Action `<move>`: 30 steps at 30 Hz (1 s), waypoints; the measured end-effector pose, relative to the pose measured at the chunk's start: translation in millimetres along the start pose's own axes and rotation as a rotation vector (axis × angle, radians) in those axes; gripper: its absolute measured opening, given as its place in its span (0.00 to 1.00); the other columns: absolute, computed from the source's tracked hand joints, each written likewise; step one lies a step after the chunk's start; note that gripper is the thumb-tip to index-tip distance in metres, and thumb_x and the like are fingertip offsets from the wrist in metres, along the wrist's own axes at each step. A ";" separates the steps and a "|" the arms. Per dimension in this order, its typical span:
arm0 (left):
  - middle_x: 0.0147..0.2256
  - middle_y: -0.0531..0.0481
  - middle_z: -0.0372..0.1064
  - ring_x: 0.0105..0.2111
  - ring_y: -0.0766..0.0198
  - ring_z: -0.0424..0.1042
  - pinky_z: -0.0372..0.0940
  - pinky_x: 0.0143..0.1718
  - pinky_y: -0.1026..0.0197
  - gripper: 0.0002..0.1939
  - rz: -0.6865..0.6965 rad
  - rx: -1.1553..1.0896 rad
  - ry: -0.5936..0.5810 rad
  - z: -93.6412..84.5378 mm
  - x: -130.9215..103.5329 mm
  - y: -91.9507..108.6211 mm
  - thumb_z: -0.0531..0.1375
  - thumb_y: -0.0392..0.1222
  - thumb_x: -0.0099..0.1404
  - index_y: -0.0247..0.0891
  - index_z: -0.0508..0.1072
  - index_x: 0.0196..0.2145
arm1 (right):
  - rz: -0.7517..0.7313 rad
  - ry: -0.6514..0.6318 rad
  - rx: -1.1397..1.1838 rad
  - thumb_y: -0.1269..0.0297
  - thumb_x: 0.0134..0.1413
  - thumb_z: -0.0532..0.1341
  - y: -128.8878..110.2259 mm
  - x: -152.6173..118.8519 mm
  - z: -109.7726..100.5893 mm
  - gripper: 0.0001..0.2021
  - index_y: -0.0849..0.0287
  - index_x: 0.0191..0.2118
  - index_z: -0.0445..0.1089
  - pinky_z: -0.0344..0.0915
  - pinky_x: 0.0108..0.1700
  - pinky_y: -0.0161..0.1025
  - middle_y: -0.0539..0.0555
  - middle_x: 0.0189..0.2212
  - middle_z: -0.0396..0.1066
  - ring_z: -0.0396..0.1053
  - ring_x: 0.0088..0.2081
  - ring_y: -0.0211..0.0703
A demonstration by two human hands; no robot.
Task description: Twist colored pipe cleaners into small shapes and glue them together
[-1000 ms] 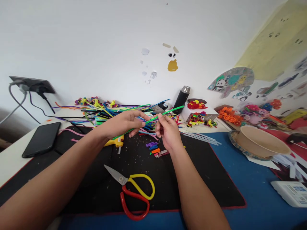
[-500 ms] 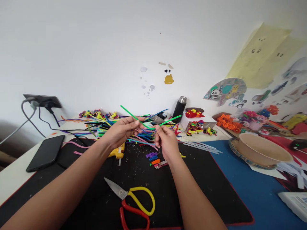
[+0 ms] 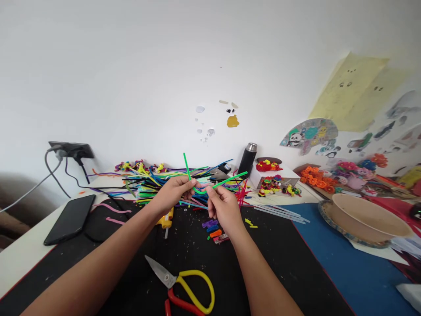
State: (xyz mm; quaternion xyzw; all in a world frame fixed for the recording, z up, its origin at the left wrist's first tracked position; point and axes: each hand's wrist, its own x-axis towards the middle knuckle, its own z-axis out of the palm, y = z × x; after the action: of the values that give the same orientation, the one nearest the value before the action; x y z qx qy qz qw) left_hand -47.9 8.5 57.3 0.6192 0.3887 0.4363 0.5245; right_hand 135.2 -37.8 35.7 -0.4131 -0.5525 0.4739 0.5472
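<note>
A bright green pipe cleaner (image 3: 229, 179) is held up between my two hands, bent into a wide U with both ends pointing up. My left hand (image 3: 177, 190) pinches it near the left bend, the left end standing steeply above the fingers. My right hand (image 3: 222, 204) pinches it on the other side, its free end slanting up to the right. Behind the hands lies a heap of many-coloured pipe cleaners (image 3: 148, 186). Scissors (image 3: 195, 289) with yellow and red handles lie on the black mat (image 3: 269, 267) below.
A yellow glue gun (image 3: 167, 218) is partly behind my left wrist. Small coloured pieces (image 3: 212, 228) lie near my right hand. A phone (image 3: 70, 219) is at the left, a black flask (image 3: 247, 160) and white box (image 3: 287, 174) at the back, a bowl (image 3: 368, 215) at the right.
The green pipe cleaner's left side has been bent from a low slant to nearly upright. Both hands are a little closer together, and the whole view has shifted slightly.
</note>
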 end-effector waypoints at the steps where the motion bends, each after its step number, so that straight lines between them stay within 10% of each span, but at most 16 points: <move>1: 0.23 0.51 0.69 0.24 0.64 0.65 0.61 0.30 0.61 0.23 -0.003 0.005 -0.012 0.3 -0.2 -0.3 0.69 0.62 0.57 0.37 0.79 0.30 | -0.002 -0.005 0.004 0.42 0.61 0.62 0.6 0.2 0.0 0.22 0.57 0.28 0.65 0.52 0.16 0.30 0.44 0.16 0.64 0.59 0.14 0.32; 16: 0.28 0.51 0.68 0.24 0.69 0.60 0.54 0.26 0.64 0.22 -0.051 -0.141 -0.019 -14.5 1.5 0.5 0.68 0.59 0.61 0.36 0.83 0.39 | 0.058 -0.360 -0.167 0.47 0.66 0.60 4.3 -7.2 6.6 0.20 0.58 0.31 0.68 0.55 0.21 0.29 0.43 0.15 0.63 0.62 0.15 0.33; 30: 0.29 0.49 0.70 0.22 0.71 0.57 0.51 0.23 0.65 0.24 -0.099 -0.112 0.017 -11.4 0.7 5.0 0.71 0.61 0.55 0.34 0.83 0.35 | 0.027 -0.355 -0.482 0.58 0.68 0.58 9.5 -12.7 12.4 0.18 0.57 0.26 0.64 0.59 0.27 0.30 0.44 0.18 0.66 0.66 0.19 0.33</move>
State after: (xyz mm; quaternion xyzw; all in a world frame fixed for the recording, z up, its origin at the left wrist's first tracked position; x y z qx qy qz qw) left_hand -58.4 12.0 63.1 0.5653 0.3984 0.4359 0.5759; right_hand 123.0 -49.0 24.3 -0.4493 -0.7305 0.4010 0.3220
